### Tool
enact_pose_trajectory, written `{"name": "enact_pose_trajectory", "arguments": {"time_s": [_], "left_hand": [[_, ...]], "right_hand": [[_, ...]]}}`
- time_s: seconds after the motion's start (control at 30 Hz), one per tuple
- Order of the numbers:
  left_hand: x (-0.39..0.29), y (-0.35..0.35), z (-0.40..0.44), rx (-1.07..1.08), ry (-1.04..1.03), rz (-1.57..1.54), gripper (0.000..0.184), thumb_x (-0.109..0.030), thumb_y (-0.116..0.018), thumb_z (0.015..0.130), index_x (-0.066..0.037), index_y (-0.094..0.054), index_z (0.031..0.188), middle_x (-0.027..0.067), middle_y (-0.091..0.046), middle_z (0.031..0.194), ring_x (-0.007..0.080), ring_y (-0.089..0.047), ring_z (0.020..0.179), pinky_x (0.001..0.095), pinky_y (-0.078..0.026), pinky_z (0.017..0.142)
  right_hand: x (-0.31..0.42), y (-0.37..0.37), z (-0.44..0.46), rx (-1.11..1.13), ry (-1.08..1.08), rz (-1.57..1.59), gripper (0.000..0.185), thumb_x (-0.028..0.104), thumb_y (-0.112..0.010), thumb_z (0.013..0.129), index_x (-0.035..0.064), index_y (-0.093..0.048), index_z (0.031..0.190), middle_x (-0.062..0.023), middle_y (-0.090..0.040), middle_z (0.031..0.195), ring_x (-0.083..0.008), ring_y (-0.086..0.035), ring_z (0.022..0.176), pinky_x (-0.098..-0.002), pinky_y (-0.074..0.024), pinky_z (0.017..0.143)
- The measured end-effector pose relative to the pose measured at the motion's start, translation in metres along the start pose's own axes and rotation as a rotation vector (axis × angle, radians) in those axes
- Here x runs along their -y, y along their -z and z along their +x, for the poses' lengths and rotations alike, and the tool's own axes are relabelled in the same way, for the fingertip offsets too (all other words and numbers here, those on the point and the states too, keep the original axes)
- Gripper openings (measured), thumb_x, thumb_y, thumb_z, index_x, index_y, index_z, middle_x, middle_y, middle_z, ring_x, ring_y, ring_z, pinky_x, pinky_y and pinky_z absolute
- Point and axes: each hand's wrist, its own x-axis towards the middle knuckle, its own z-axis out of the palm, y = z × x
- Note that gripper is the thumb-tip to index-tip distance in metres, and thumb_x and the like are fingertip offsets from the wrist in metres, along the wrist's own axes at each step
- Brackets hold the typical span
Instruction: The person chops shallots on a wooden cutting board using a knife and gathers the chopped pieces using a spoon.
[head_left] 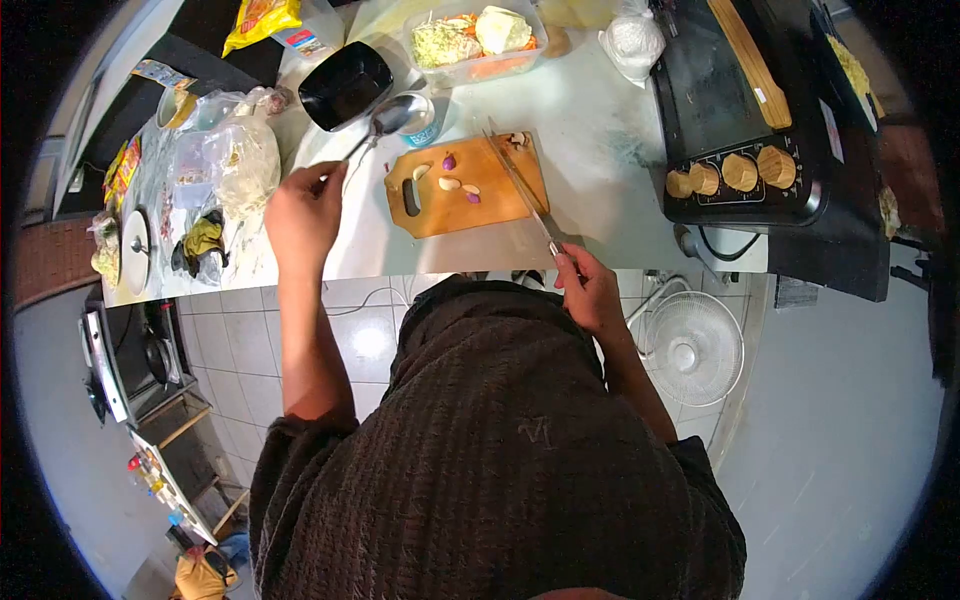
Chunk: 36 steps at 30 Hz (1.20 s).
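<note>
My left hand (305, 215) is closed on the handle of a spoon (393, 115), whose dark bowl hangs over a small white-and-blue cup (420, 125). In my right hand (590, 290) is a knife (520, 185), its blade slanting across the right part of a wooden cutting board (440, 215). On the board lie peeled garlic cloves (448, 184) and small purple shallots (449, 161). Some brown scraps (518, 141) are at its upper right corner. Behind the cup stands a black square bowl (346, 86).
A clear container of cut vegetables (475, 45) is at the back, beside a bag of white powder (634, 45). A black appliance with wooden knobs (740, 172) stands at the right. Plastic bags (245, 165) and a white lid (136, 250) are at the left.
</note>
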Motion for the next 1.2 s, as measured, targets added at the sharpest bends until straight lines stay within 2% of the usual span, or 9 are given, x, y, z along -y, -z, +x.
{"name": "enact_pose_trajectory", "arguments": {"time_s": [0.03,0.07,0.13,0.37,0.87,1.0,1.1,1.17,1.2], "left_hand": [[-0.004,0.004,0.006,-0.046,-0.05,0.087,0.016,-0.023,-0.073,0.089,-0.009,-0.079,0.091,0.0131,-0.069,0.076,0.0337,-0.067,0.067,0.0397,-0.052,0.061],[-0.003,0.003,0.012,-0.052,-0.049,0.087,0.016,-0.023,-0.073,0.089,-0.009,-0.079,0.091,0.0131,-0.069,0.076,0.0337,-0.067,0.067,0.0397,-0.052,0.061],[0.001,-0.004,0.022,-0.073,-0.243,0.188,0.012,-0.021,-0.071,0.088,-0.011,-0.078,0.09,0.0109,-0.067,0.077,0.0338,-0.066,0.067,0.0415,-0.052,0.062],[-0.012,-0.022,0.036,-0.026,-0.405,0.352,0.007,-0.015,-0.068,0.085,-0.011,-0.073,0.082,0.0095,-0.061,0.081,0.0337,-0.066,0.068,0.0435,-0.054,0.061],[-0.016,-0.002,0.028,-0.066,-0.251,0.242,0.011,-0.02,-0.072,0.086,-0.01,-0.077,0.088,0.0097,-0.065,0.081,0.0342,-0.066,0.07,0.0428,-0.053,0.063],[-0.01,0.005,0.021,-0.086,-0.196,0.211,0.013,-0.022,-0.073,0.087,-0.01,-0.077,0.09,0.0101,-0.068,0.082,0.0337,-0.067,0.069,0.0416,-0.052,0.063],[0.006,-0.001,0.011,-0.101,-0.141,0.012,0.018,-0.024,-0.075,0.089,-0.007,-0.078,0.093,0.0104,-0.069,0.077,0.0245,-0.065,0.062,0.0345,-0.049,0.058],[0.02,-0.008,0.003,0.03,0.155,-0.221,0.022,-0.025,-0.075,0.092,-0.003,-0.077,0.096,0.0055,-0.066,0.068,0.0107,-0.056,0.058,0.0259,-0.043,0.056],[0.026,-0.013,-0.001,0.027,0.156,-0.219,0.022,-0.025,-0.075,0.092,-0.003,-0.077,0.096,0.0055,-0.066,0.068,0.0107,-0.056,0.058,0.0259,-0.043,0.056]], "right_hand": [[0.001,-0.001,0.0,-0.002,-0.003,0.021,0.038,0.029,-0.058,0.102,0.0019,-0.063,0.128,-0.0099,-0.071,0.077,-0.014,-0.068,0.068,-0.0305,-0.0528,0.061],[0.001,-0.002,0.0,-0.001,0.003,0.02,0.038,0.029,-0.058,0.102,0.0019,-0.063,0.128,-0.0099,-0.071,0.077,-0.014,-0.068,0.068,-0.0305,-0.0528,0.061],[-0.001,-0.005,0.001,-0.013,0.001,0.05,0.036,0.025,-0.057,0.104,0.0024,-0.061,0.132,-0.0025,-0.063,0.074,-0.0065,-0.051,0.05,-0.0247,-0.0421,0.048],[0.004,-0.006,-0.003,-0.02,-0.053,0.071,0.038,0.027,-0.057,0.104,0.0022,-0.061,0.132,-0.0026,-0.063,0.074,-0.0067,-0.052,0.051,-0.0249,-0.0424,0.049],[-0.004,-0.005,-0.007,-0.06,-0.117,0.073,0.04,0.028,-0.06,0.102,0.0018,-0.06,0.132,-0.0024,-0.063,0.073,-0.0065,-0.051,0.051,-0.024,-0.0417,0.049],[-0.008,-0.007,-0.004,-0.052,-0.132,0.067,0.04,0.03,-0.061,0.101,0.0044,-0.061,0.132,-0.01,-0.072,0.084,-0.0137,-0.065,0.064,-0.0304,-0.0525,0.063],[-0.01,-0.01,-0.003,-0.066,-0.096,0.048,0.041,0.029,-0.062,0.101,0.0043,-0.059,0.133,-0.0125,-0.073,0.089,-0.0152,-0.069,0.072,-0.0303,-0.0538,0.068],[-0.011,-0.014,-0.002,-0.061,-0.098,0.033,0.042,0.028,-0.063,0.1,0.0042,-0.058,0.135,-0.0137,-0.074,0.091,-0.016,-0.07,0.076,-0.0304,-0.0541,0.07],[-0.012,-0.016,-0.001,-0.094,-0.059,0.056,0.045,0.027,-0.063,0.1,0.0044,-0.055,0.137,-0.0138,-0.073,0.091,-0.0165,-0.07,0.076,-0.0307,-0.054,0.07]]}}
